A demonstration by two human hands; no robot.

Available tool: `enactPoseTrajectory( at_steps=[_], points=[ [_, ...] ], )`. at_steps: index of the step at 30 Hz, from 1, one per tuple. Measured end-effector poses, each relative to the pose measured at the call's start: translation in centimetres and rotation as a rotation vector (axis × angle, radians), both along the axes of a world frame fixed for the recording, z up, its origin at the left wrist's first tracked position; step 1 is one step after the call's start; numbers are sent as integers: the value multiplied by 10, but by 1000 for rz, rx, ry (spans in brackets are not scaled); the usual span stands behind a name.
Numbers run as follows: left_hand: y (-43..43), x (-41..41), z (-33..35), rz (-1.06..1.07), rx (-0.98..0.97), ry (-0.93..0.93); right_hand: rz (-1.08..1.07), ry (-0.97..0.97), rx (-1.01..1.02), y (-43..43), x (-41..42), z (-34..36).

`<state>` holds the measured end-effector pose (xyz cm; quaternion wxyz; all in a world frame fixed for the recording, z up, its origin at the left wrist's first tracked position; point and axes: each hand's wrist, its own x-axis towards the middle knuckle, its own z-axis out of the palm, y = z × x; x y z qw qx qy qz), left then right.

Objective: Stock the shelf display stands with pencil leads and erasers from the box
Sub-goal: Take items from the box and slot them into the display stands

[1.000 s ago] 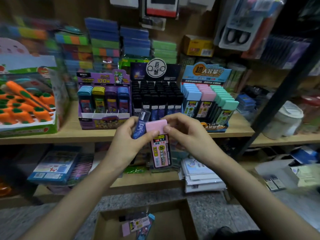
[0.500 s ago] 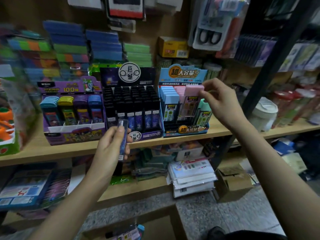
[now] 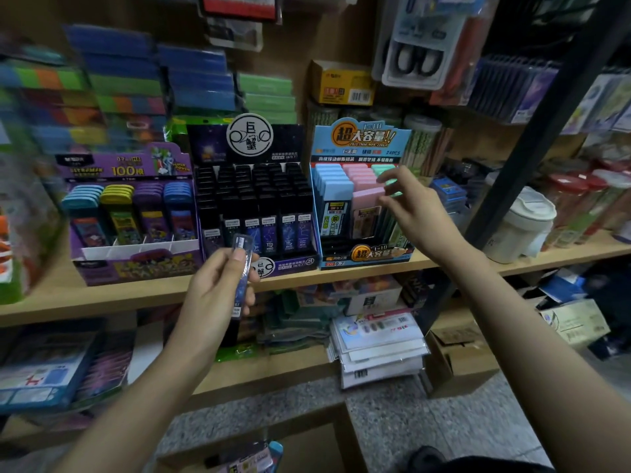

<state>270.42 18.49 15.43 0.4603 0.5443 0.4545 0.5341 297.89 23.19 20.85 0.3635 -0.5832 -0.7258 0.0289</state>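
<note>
Clear plastic lead case glinting glossy; printed cardboard stand showing sheen; wooden shelf looking matt; speckled stone floor appearing rough.

Left-edge stacks motion-blurred, print unreadable; orange-and-green display cut by left edge; cardboard box cut by bottom edge, contents blurred; red-framed card cut by top edge; right hand hides most of the green cases; its contact with the pink case indeterminate; left hand covers part of the lead case, label illegible.
</note>
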Motion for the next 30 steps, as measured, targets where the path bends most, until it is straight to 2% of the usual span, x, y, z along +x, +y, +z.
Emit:
enactPoseTrajectory(
  at_steps=[3, 7, 9, 13, 17, 18, 19, 22, 23, 26, 30],
  points=[
    [-1, 0, 0, -7, 18, 13, -34, -76, 91, 4, -2, -4],
    [-3, -2, 1, -11, 9, 3, -213, -310, 213, 16, 1, -7],
    [-3, -4, 1, -12, 3, 7, -271, -373, 205, 19, 3, -9],
    [-2, -7, 0, 7, -5, -4, -284, -363, 72, 19, 5, -10],
    [-4, -10, 3, -15, -12, -28, -263, -419, 104, 7, -8, -2],
    [-5, -10, 4, -33, -14, -35, -220, -358, 115, 3, -18, 1],
    [-6, -11, 6, -56, -13, -36, -141, -217, 86, -4, -32, 5],
    [-10, -11, 10, -126, 0, -20, 199, 320, -293, -30, -87, 9],
    [-12, -10, 10, -142, 2, -17, 281, 411, -403, -38, -104, 6],
    [-16, -11, 11, -183, 8, -10, 425, 552, -515, -54, -135, -5],
    [-17, -25, 9, -229, -50, 46, 374, 757, -503, -59, -143, -6]
  ],
)
